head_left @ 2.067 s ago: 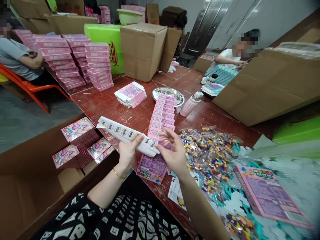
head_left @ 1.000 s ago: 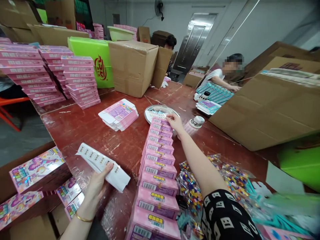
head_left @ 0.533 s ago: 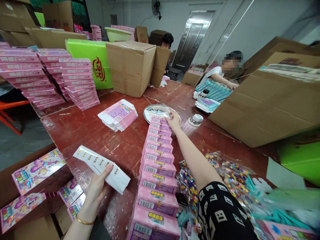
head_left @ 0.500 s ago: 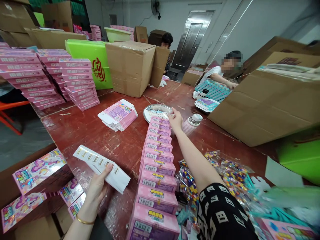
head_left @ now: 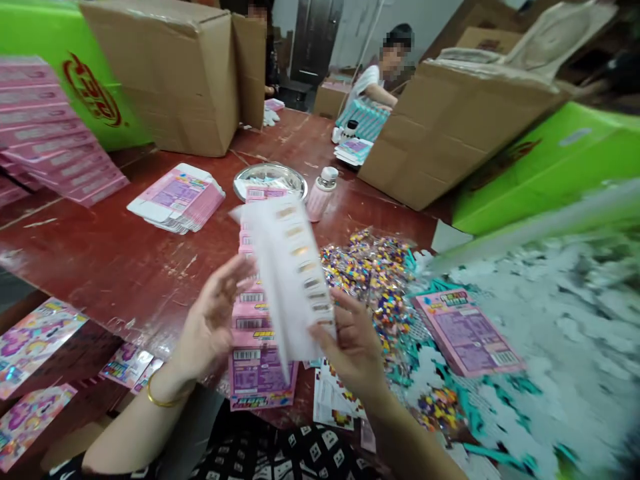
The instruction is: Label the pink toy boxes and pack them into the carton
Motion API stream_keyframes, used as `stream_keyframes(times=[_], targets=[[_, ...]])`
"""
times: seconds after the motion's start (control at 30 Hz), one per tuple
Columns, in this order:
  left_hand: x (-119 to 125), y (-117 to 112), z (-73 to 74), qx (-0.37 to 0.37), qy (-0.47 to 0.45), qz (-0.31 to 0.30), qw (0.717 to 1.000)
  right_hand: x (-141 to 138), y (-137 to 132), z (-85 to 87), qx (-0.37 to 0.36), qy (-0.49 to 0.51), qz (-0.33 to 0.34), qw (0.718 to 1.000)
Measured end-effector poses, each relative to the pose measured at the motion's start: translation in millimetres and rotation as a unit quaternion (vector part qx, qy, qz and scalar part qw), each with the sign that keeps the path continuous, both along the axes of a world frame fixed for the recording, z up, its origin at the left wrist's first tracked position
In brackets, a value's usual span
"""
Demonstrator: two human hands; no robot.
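A white sheet of small gold-printed stickers [head_left: 283, 267], blurred and partly folded, is gripped at its lower right by my right hand [head_left: 356, 347]. My left hand [head_left: 213, 317] is just left of the sheet, its fingers apart and holding nothing. Beneath the sheet runs a row of pink boxes [head_left: 247, 365] standing close together; the sheet covers much of the row. At the row's far end is a round metal tray [head_left: 302, 187] with pale pieces in it. A pink bottle with a white lid [head_left: 321, 195] stands to its right.
Flattened pink cartons [head_left: 177, 200] lie stacked on the left. Bags of coloured beads [head_left: 387, 287] spread at right, near a pink box [head_left: 470, 330] and white and teal pieces. Large cardboard boxes [head_left: 167, 87] stand behind. A co-worker [head_left: 370, 83] sits across the table.
The sticker sheet has passed from my left hand into my right, over the box row. My right hand has come back from the tray. The view has swung right and downward.
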State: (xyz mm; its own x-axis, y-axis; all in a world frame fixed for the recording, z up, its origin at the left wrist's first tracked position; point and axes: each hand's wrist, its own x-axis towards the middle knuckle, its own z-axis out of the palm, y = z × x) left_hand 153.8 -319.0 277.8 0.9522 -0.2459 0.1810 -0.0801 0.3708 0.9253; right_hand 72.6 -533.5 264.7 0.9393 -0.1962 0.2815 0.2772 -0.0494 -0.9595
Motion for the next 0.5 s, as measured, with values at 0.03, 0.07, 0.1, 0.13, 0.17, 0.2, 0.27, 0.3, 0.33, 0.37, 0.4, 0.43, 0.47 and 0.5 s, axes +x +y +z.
stream_keyframes(times=[0.03, 0.07, 0.1, 0.13, 0.17, 0.2, 0.27, 0.3, 0.33, 0.37, 0.4, 0.43, 0.47, 0.5], targets=[[13, -2, -1.2, -0.017, -0.017, 0.022, 0.999, -5, -18, -12.5, 0.025, 0.035, -0.076, 0.996], [28, -3, -3.3, -0.023, -0.021, 0.053, 0.998, -9, -37, -25.6, 0.044, 0.066, -0.157, 0.984], [44, -3, -6.5, -0.021, -0.016, 0.087, 0.996, -15, -57, -39.1, 0.06, 0.092, -0.232, 0.966], [60, -3, -11.0, -0.014, -0.004, 0.118, 0.993, -21, -76, -52.6, 0.071, 0.113, -0.297, 0.946], [75, -1, -16.7, -0.002, 0.01, 0.142, 0.99, -28, -94, -65.8, 0.075, 0.132, -0.348, 0.925], [88, 1, -23.8, 0.012, 0.026, 0.157, 0.987, -35, -110, -78.4, 0.076, 0.151, -0.384, 0.908], [107, 6, -41.4, 0.045, 0.062, 0.18, 0.981, -49, -135, -100.5, 0.068, 0.188, -0.417, 0.887], [111, 9, -51.3, 0.064, 0.084, 0.19, 0.976, -54, -145, -109.6, 0.059, 0.207, -0.418, 0.883], [114, 12, -61.7, 0.082, 0.109, 0.201, 0.97, -58, -152, -117.3, 0.042, 0.227, -0.415, 0.88], [113, 15, -72.2, 0.097, 0.135, 0.209, 0.964, -62, -158, -123.5, 0.012, 0.244, -0.414, 0.877], [111, 18, -82.7, 0.107, 0.157, 0.217, 0.957, -65, -162, -128.2, -0.033, 0.254, -0.419, 0.871], [107, 21, -92.9, 0.113, 0.173, 0.224, 0.952, -68, -165, -131.1, -0.091, 0.254, -0.431, 0.861], [103, 23, -102.7, 0.115, 0.183, 0.225, 0.95, -71, -165, -132.5, -0.154, 0.244, -0.445, 0.848], [99, 23, -111.7, 0.112, 0.189, 0.226, 0.949, -75, -163, -132.2, -0.212, 0.223, -0.458, 0.834]])
